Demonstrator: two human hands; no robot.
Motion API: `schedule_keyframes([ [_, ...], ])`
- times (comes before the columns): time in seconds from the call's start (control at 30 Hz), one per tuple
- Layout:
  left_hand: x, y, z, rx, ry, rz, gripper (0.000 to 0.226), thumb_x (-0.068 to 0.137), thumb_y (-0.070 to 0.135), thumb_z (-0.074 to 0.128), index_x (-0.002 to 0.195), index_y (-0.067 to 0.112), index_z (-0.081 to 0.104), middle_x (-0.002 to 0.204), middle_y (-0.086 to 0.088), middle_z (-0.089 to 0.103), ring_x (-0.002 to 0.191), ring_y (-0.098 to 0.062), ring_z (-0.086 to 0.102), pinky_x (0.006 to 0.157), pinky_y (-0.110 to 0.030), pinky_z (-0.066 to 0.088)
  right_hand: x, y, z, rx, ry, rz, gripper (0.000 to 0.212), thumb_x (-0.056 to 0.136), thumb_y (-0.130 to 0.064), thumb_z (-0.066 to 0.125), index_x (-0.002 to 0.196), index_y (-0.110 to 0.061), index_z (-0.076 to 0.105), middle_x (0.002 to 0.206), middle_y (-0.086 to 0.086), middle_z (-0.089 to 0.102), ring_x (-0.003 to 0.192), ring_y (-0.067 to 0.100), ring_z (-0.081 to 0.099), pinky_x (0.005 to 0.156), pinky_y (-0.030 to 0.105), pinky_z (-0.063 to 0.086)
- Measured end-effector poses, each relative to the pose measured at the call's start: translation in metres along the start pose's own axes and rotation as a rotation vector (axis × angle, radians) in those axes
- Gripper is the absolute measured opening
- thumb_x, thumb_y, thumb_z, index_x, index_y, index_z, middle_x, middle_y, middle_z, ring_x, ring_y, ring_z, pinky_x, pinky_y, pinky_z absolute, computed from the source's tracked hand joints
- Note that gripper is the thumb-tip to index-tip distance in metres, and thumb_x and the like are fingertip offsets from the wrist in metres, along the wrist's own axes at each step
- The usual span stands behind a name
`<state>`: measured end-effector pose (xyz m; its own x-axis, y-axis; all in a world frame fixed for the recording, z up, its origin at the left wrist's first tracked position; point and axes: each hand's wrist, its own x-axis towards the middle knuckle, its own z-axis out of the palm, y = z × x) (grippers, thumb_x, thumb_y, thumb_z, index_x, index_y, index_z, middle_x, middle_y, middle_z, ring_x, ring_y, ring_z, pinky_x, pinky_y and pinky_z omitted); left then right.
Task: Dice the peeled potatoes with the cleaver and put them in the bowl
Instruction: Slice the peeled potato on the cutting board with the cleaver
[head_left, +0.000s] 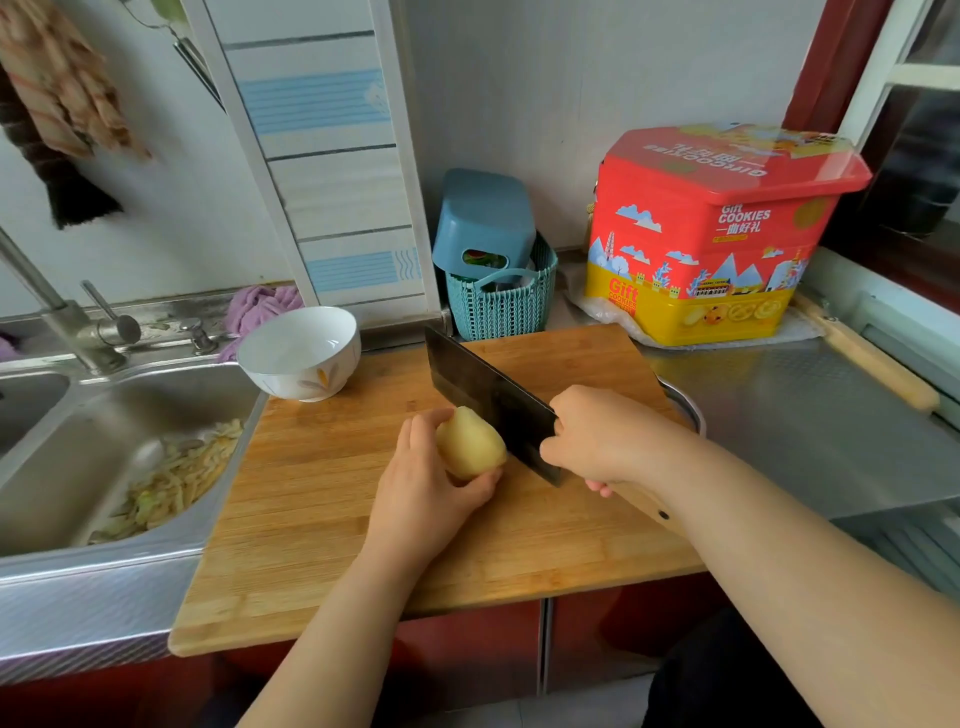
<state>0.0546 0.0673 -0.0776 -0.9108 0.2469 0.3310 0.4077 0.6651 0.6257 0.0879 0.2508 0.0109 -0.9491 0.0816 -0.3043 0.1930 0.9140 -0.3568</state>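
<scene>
A peeled yellow potato (470, 441) lies on the wooden cutting board (332, 493) near its middle. My left hand (431, 488) grips the potato from the left and below. My right hand (597, 436) grips the handle of the dark cleaver (488, 400), whose blade stands edge down right beside the potato's right side. A white bowl (301, 353) with nothing visible inside stands at the board's far left corner.
A steel sink (104, 457) with peelings lies left of the board, a tap behind it. Behind the board stand a teal basket (498, 306) and a red-and-yellow cookie tin (717, 234). A metal rim (685, 410) shows behind my right wrist. A rolling pin (867, 358) lies at right.
</scene>
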Motion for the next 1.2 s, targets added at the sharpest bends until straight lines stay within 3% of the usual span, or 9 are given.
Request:
schedule_keyframes([
  [0.1, 0.004, 0.001, -0.026, 0.149, -0.087, -0.017, 0.077, 0.073, 0.049, 0.076, 0.136, 0.03, 0.037, 0.13, 0.01, 0.043, 0.109, -0.01, 0.051, 0.083, -0.026, 0.044, 0.002, 0.01, -0.001, -0.044, 0.066, 0.003, 0.013, 0.095, -0.023, 0.049, 0.085, -0.016, 0.047, 0.064, 0.006, 0.063, 0.052, 0.019, 0.061, 0.055, 0.031, 0.053],
  [0.23, 0.024, 0.007, -0.052, 0.497, -0.44, -0.042, 0.082, 0.077, 0.053, 0.072, 0.146, 0.037, 0.03, 0.142, 0.007, 0.038, 0.125, -0.017, 0.046, 0.096, -0.03, 0.043, 0.006, 0.016, -0.001, -0.125, 0.193, -0.001, 0.011, 0.094, -0.028, 0.054, 0.089, -0.02, 0.05, 0.073, -0.001, 0.056, 0.069, 0.017, 0.059, 0.059, 0.031, 0.047],
  [0.4, 0.031, 0.009, -0.057, 0.479, -0.61, -0.135, 0.096, 0.078, 0.056, 0.071, 0.153, 0.033, 0.016, 0.155, 0.004, 0.03, 0.142, -0.021, 0.029, 0.112, -0.04, 0.033, 0.0, 0.022, 0.007, -0.214, 0.274, -0.045, 0.01, 0.095, -0.034, 0.051, 0.094, -0.025, 0.056, 0.081, -0.006, 0.062, 0.074, 0.017, 0.061, 0.059, 0.031, 0.048],
  [0.47, 0.033, 0.012, -0.068, 0.397, -0.519, -0.15, 0.086, 0.076, 0.063, 0.067, 0.147, 0.031, 0.031, 0.146, 0.005, 0.04, 0.136, -0.02, 0.038, 0.109, -0.04, 0.038, -0.006, 0.025, 0.011, -0.203, 0.308, -0.079, 0.014, 0.095, -0.036, 0.051, 0.106, -0.03, 0.058, 0.089, -0.01, 0.064, 0.079, 0.015, 0.061, 0.059, 0.029, 0.048],
  [0.57, 0.043, 0.028, -0.078, 0.204, -0.129, -0.037, 0.052, 0.079, 0.06, 0.064, 0.12, 0.031, 0.053, 0.123, 0.007, 0.049, 0.11, -0.014, 0.053, 0.092, -0.037, 0.05, -0.016, 0.028, 0.02, -0.125, 0.262, -0.105, 0.03, 0.095, -0.039, 0.056, 0.124, -0.035, 0.051, 0.11, -0.017, 0.065, 0.094, 0.011, 0.062, 0.068, 0.029, 0.051],
  [0.63, 0.052, 0.041, -0.073, 0.224, -0.06, 0.069, 0.043, 0.083, 0.053, 0.065, 0.12, 0.032, 0.055, 0.13, 0.006, 0.047, 0.114, -0.015, 0.051, 0.096, -0.038, 0.049, -0.022, 0.029, 0.028, -0.074, 0.208, -0.106, 0.039, 0.094, -0.04, 0.059, 0.13, -0.036, 0.046, 0.117, -0.018, 0.064, 0.104, 0.007, 0.061, 0.074, 0.028, 0.051],
  [0.8, 0.085, 0.062, -0.03, 0.393, -0.495, 0.228, 0.06, 0.088, 0.045, 0.065, 0.143, 0.036, 0.041, 0.151, 0.008, 0.034, 0.137, -0.018, 0.035, 0.112, -0.042, 0.036, -0.025, 0.032, 0.044, -0.029, 0.201, -0.103, 0.045, 0.094, -0.039, 0.06, 0.136, -0.035, 0.043, 0.124, -0.017, 0.063, 0.11, 0.003, 0.059, 0.065, 0.022, 0.042],
  [0.93, 0.107, 0.063, 0.0, 0.558, -0.759, 0.262, 0.067, 0.091, 0.036, 0.066, 0.149, 0.038, 0.032, 0.154, 0.005, 0.035, 0.139, -0.021, 0.034, 0.113, -0.045, 0.033, -0.024, 0.032, 0.045, 0.002, 0.201, -0.107, 0.046, 0.094, -0.037, 0.061, 0.137, -0.033, 0.045, 0.124, -0.016, 0.064, 0.111, 0.006, 0.059, 0.077, 0.027, 0.051],
  [1.2, 0.118, 0.068, 0.01, 0.622, -0.854, 0.262, 0.059, 0.09, 0.022, 0.067, 0.142, 0.033, 0.041, 0.137, 0.001, 0.052, 0.117, -0.02, 0.053, 0.09, -0.034, 0.047, -0.021, 0.033, 0.045, 0.005, 0.214, -0.126, 0.048, 0.095, -0.034, 0.061, 0.14, -0.029, 0.046, 0.127, -0.012, 0.063, 0.114, 0.007, 0.058, 0.084, 0.029, 0.053],
])
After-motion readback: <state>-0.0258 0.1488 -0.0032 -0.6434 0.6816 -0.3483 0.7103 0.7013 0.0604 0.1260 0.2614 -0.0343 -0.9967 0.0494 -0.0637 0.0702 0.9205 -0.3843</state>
